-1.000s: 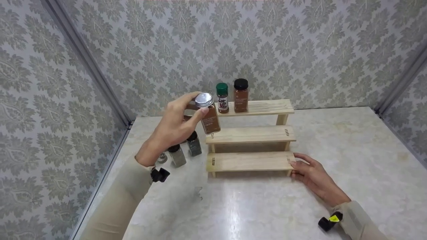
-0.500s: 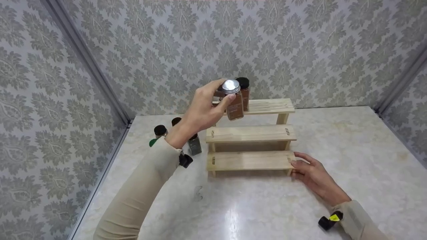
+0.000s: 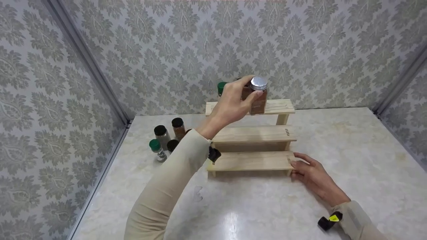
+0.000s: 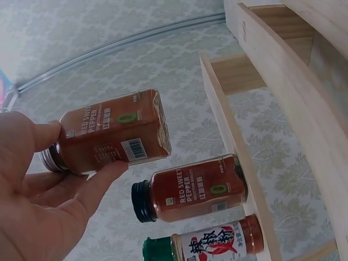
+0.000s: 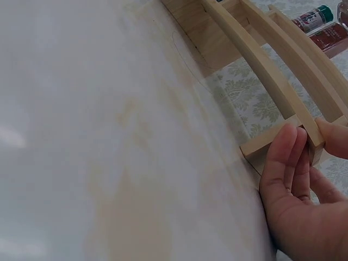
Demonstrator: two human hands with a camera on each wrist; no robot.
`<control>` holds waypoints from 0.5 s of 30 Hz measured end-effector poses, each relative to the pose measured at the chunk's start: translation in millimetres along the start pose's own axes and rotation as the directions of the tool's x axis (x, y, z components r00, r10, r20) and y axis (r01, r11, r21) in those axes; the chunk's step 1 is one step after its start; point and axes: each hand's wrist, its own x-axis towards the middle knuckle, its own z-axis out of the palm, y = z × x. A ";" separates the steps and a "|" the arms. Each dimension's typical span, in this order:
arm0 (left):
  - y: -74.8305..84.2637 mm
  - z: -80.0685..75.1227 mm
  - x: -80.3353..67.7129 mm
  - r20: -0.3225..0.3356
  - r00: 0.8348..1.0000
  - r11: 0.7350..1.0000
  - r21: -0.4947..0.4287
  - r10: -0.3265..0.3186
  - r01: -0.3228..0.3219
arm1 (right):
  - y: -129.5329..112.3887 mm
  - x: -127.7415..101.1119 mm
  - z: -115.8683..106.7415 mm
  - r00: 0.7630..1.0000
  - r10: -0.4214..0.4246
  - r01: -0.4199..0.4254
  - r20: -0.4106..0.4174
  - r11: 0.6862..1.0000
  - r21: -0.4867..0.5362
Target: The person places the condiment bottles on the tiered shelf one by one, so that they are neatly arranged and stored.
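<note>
My left hand [image 3: 235, 103] grips a silver-lidded spice jar [image 3: 258, 103] labelled red sweet pepper, holding it in the air at the top step of a wooden three-step rack [image 3: 253, 133]. In the left wrist view, this jar [image 4: 117, 130] is apart from the shelf board. A black-lidded red sweet pepper jar [image 4: 198, 187] and a green-lidded chili shaker [image 4: 217, 242] stand on that step. From the head, my left hand mostly hides the black-lidded one. My right hand [image 3: 315, 176] holds the right end of the lowest step, its thumb and fingers around the board [image 5: 302, 128].
Several spice jars stand on the table left of the rack, among them a green-lidded shaker [image 3: 157, 150], a grey-filled jar [image 3: 162, 137] and a reddish-brown jar [image 3: 178, 128]. My left forearm partly covers this group. A patterned wall [image 3: 186, 50] rises behind the rack.
My left hand has carried the silver-lidded jar rightward, from left of the top step to past the black-lidded jar. The right hand has stayed at the lowest step.
</note>
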 end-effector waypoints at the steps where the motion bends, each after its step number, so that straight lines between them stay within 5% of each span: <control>1: -0.9 3.9 2.8 -0.002 1.000 1.000 0.006 -0.011 0.011 | 0.2 0.2 0.0 1.000 0.000 0.000 0.000 1.000 0.002; 8: -6.2 34.1 22.0 -0.058 0.998 0.999 -0.046 -0.025 0.022 | 0.3 -0.1 0.0 1.000 0.007 -0.007 -0.001 1.000 0.024; 15: -10.4 61.0 36.2 -0.092 0.994 0.998 0.031 -0.051 0.054 | 0.7 -0.7 -0.3 1.000 0.003 -0.003 -0.006 1.000 0.026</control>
